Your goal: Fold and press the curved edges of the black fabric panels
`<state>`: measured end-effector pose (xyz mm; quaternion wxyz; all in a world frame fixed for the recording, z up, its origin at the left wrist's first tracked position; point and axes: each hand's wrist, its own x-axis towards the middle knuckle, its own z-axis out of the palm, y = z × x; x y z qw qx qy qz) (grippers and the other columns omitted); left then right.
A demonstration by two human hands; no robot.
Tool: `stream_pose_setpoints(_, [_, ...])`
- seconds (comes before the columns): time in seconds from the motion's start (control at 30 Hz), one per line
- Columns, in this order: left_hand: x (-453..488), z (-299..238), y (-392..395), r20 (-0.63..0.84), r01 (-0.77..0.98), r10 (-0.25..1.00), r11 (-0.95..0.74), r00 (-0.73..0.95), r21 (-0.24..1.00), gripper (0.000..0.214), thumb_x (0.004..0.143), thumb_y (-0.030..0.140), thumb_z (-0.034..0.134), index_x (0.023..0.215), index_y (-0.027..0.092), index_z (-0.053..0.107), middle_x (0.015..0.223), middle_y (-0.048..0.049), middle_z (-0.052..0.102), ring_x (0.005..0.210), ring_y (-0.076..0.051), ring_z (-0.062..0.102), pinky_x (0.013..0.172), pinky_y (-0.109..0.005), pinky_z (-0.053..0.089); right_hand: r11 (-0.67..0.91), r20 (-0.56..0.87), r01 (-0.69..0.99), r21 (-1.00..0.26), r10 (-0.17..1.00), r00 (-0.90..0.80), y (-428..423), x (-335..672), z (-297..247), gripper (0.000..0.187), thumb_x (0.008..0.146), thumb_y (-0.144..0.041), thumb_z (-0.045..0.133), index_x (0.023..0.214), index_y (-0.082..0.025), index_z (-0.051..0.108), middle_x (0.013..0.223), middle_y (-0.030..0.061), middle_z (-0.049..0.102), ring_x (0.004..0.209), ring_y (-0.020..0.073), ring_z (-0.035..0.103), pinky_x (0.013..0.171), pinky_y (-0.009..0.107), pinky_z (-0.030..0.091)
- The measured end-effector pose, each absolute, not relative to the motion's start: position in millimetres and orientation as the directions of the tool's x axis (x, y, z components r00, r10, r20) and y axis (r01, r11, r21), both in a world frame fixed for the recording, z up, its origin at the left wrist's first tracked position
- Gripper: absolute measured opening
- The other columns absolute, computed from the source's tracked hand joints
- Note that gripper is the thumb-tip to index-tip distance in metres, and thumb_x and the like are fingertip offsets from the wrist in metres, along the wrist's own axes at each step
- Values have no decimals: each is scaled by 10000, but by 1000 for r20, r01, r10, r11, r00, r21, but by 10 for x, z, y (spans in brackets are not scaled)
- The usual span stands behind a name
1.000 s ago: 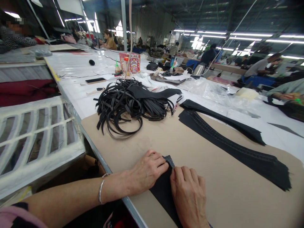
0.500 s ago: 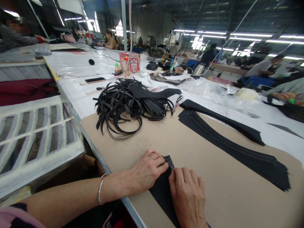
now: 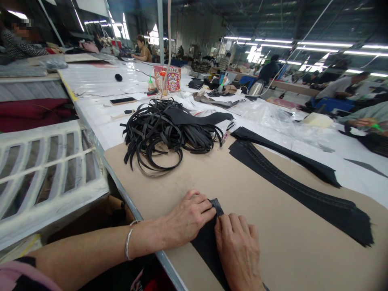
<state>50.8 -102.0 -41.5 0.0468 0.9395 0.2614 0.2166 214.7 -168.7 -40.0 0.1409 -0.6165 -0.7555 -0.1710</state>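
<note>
Table [image 3: 93, 83], white-topped, its near edge close beside the work; beige sheet [image 3: 294, 254], laid over the near part of the table, broad and bare about the hands; curved black stack [image 3: 297, 188], on the sheet, well apart to the right, its layers uneven at the near end, apt to fan out if a sleeve brushed it; heap of black strips [image 3: 160, 131], beyond the hands, loops straying onto the sheet, a likely snag for fingers or cloth reaching forward; narrower black stack [image 3: 289, 155], just beyond the curved one; black piece [image 3: 209, 246], flat on the sheet beneath and between the two hands, lower end out of view; right hand [image 3: 238, 244], fingers drawn together and seemingly grasping the piece's right edge, so that a harder pull than the other hand's hold could have skewed that edge or puckered it; left hand [image 3: 189, 214], fingers bent down upon the far end, pinching or merely pressing, could not be told; were that pressure eased, the piece could have slid on the smooth sheet; grey end [image 3: 216, 205], small, showing past the fingertips, liable to lift or crease if let go unevenly
</note>
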Motion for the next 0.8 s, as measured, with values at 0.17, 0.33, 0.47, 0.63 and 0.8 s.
stream_pose_setpoints(0.17, [500, -385, -1025, 363, 471, 524, -852, 770, 229, 196, 886, 82, 474, 1040, 167, 561, 1018, -47, 642, 1021, -184, 534, 1001, -371, 277, 207, 387, 978, 38, 899, -205, -1719, 2185, -425, 205, 917, -141, 478, 741, -223, 547, 706, 26, 528, 722, 224, 443, 695, 368, 271])
stream_pose_setpoints(0.33, [506, -343, -1038, 348, 495, 551, -834, 758, 242, 190, 859, 65, 469, 1003, 162, 547, 1019, -59, 628, 1020, -188, 534, 995, -361, 289, 213, 399, 977, 32, 893, -208, -1768, 2229, -440, 142, 926, -150, 473, 889, -207, 597, 759, 34, 561, 746, 215, 462, 706, 361, 284])
stream_pose_setpoints(0.47, [504, -330, -1042, 338, 507, 559, -829, 757, 235, 244, 848, 54, 461, 1051, 157, 548, 1004, -62, 629, 1027, -194, 533, 992, -366, 297, 232, 389, 972, 43, 892, -230, -1790, 2264, -460, 177, 917, -140, 482, 1040, -188, 600, 819, 45, 586, 767, 210, 479, 712, 354, 300])
stream_pose_setpoints(0.63, [493, -342, -1037, 338, 494, 541, -841, 770, 220, 343, 882, 96, 486, 1200, 208, 547, 1070, -54, 632, 1104, -198, 510, 1015, -387, 292, 275, 368, 961, 38, 890, -269, -1809, 2288, -474, 252, 879, -85, 478, 1062, -201, 607, 846, 49, 598, 769, 202, 483, 708, 349, 310])
stream_pose_setpoints(0.8, [486, -323, -1057, 344, 501, 560, -829, 754, 250, 332, 887, 108, 496, 1187, 215, 591, 1173, -83, 573, 1166, -217, 463, 1015, -403, 316, 250, 332, 968, -10, 914, -233, -1850, 2306, -447, 372, 837, -63, 495, 1146, -239, 605, 945, 51, 629, 815, 203, 512, 719, 352, 323])
